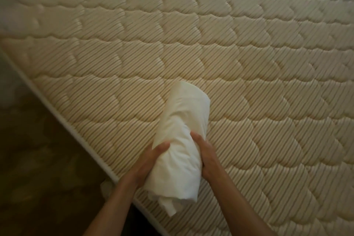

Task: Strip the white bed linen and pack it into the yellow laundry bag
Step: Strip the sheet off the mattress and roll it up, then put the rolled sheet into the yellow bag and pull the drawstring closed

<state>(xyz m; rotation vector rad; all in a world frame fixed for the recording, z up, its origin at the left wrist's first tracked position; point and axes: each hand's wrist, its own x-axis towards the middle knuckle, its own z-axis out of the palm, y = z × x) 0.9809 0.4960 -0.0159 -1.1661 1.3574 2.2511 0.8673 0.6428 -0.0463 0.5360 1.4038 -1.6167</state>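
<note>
A roll of white bed linen lies lengthwise on the bare quilted mattress, near its front edge. My left hand grips the roll's left side, with the thumb on top. On the opposite side my right hand holds the roll, fingers curled round it. The near end of the roll hangs loose just past the mattress edge. No yellow laundry bag is in view.
The mattress edge with white piping runs diagonally from upper left to lower middle. Dark brown floor lies to the left of it. A small white scrap shows by the edge near my left forearm.
</note>
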